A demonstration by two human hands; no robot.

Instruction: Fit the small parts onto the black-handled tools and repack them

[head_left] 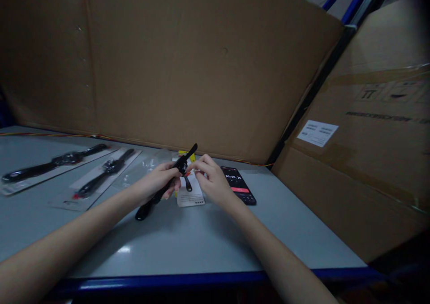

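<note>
My left hand (pixel 164 177) is closed round a black two-handled tool that looks like a spokeshave (pixel 181 162), held at a slant above the table. One handle points up and away; the other comes down toward me, left of the wrist. My right hand (pixel 211 175) pinches at the tool's middle, its fingertips by a small red part (pixel 187 174); what exactly they grip is too small to make out. Behind and below the hands is a white printed card (pixel 190 198) with a picture of a black handle, partly covered by them.
Two packaged spokeshaves (pixel 55 164) (pixel 106 172) lie at the left. Clear plastic packaging (pixel 143 167) sits behind my left hand. A phone (pixel 240 185) with a running timer lies right. Cardboard walls (pixel 201 71) (pixel 369 160) bound the grey table (pixel 188 246) behind and right.
</note>
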